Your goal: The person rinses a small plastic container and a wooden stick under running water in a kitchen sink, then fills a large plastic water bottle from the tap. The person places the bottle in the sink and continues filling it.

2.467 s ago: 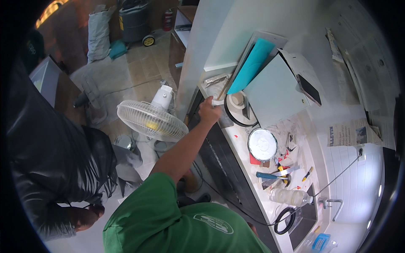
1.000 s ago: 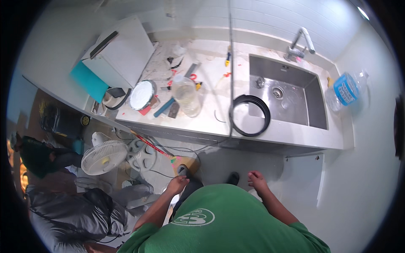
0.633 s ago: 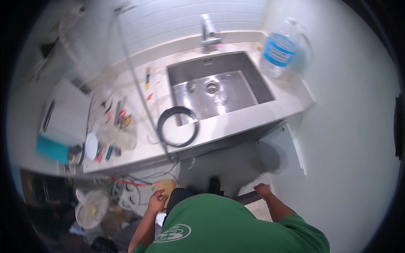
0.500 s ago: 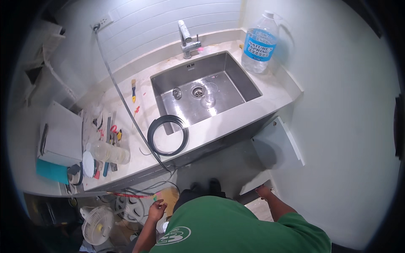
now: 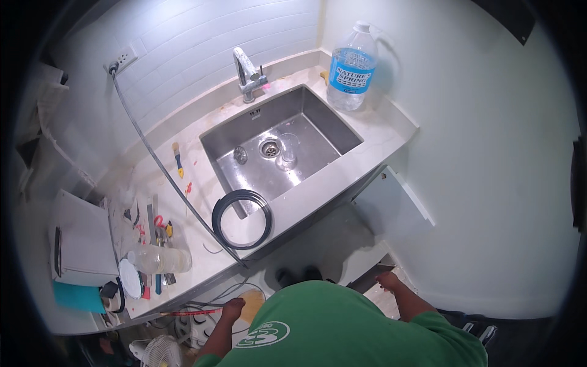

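Note:
My left hand (image 5: 233,307) hangs low over cables and a tan board (image 5: 254,304) below the counter's front; whether its fingers are open or closed is unclear. My right hand (image 5: 386,281) is lowered at my right, near a white panel (image 5: 397,199), fingers loosely bent and apart, seemingly empty. Ahead, a steel sink (image 5: 318,140) is set in the white counter (image 5: 391,137). A black coiled band (image 5: 266,217) lies over its near left corner. A large water bottle (image 5: 350,79) stands beside the sink, behind a grey tap (image 5: 247,79) and to its right.
At left are a lying bottle (image 5: 160,259), tools (image 5: 159,226), a lidded tin (image 5: 130,278), a brush (image 5: 178,159), a white box (image 5: 82,235) and a teal sheet (image 5: 76,298). A cord (image 5: 153,153) runs from a socket. A fan (image 5: 160,350) stands low left.
My view has swung right from the fan and co-worker to face the sink. My left hand, earlier raised at the counter's left end, has dropped to my side, and both hands are low.

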Available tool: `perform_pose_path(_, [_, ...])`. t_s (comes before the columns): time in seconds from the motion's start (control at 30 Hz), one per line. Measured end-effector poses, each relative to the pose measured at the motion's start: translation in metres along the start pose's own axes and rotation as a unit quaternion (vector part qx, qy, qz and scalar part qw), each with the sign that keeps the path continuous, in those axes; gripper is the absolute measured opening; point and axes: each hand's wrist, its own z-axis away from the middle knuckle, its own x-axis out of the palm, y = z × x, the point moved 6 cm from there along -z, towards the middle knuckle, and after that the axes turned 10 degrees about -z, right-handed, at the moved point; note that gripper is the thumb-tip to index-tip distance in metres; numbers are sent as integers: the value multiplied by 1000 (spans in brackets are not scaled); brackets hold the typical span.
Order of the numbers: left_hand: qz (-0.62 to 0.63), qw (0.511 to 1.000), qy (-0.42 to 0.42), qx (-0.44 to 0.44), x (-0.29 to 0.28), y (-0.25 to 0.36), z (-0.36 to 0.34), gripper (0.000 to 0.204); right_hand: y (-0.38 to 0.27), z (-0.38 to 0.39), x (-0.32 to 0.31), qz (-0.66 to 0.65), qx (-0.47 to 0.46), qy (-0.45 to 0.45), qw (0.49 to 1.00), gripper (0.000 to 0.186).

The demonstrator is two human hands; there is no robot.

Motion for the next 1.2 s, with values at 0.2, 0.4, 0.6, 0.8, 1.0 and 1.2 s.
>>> perform_pose_path(0.2, [-151, 985, 19, 83, -13, -42, 9, 21, -43, -8, -8, -31, -81, 53, 995, 26])
perform_pose_path(0.4, [-54, 997, 37, 50, -17, -45, 32, 31, -75, -1, 4, -77, -26, 87, 993, 36])
perform_pose_path(0.6, [11, 994, 80, 67, -33, 41, 59, 37, -182, 13, -39, -143, -144, 174, 964, 27])
perform_pose_path(0.8, [136, 983, 102, 65, -40, 103, 79, 33, -403, 14, -144, -172, -418, 260, 853, 26])
perform_pose_path(1.0, [131, 966, 216, 55, -54, 166, 90, 25, -540, -59, -198, -94, -461, 199, 859, 21])
perform_pose_path(1.2, [205, 910, 361, 20, -40, 225, 104, 19, -595, -188, -184, 130, -392, 113, 904, 38])
